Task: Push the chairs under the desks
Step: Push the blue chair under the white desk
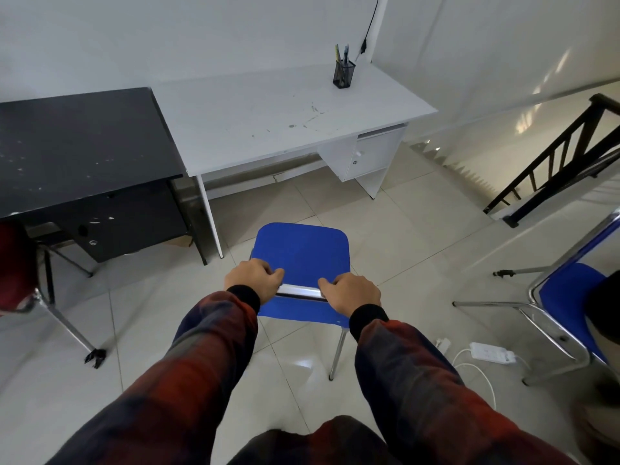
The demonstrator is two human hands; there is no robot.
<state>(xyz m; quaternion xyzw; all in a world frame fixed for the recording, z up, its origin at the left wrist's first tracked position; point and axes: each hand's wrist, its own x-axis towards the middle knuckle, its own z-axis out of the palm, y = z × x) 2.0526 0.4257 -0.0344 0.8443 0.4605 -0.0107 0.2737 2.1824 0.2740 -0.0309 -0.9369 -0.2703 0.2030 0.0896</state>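
Gripping the chrome top bar (299,293) of the blue chair (301,255), left hand (252,280) and right hand (353,295) both curled shut around it. Standing on the floor short of the white desk (268,119), seat facing the kneehole, well clear of the front edge. Mid-push, apparently; next, a straight shove forward between desk leg and drawer unit (367,156), keeping square.

Two desks side by side against the wall: left desk (80,142), right desk (285,119) with pen holder (343,74) on its worktop (far right corner). Chair (302,253) before right desk, not under it. Power strip (491,353) on floor, right of chair.
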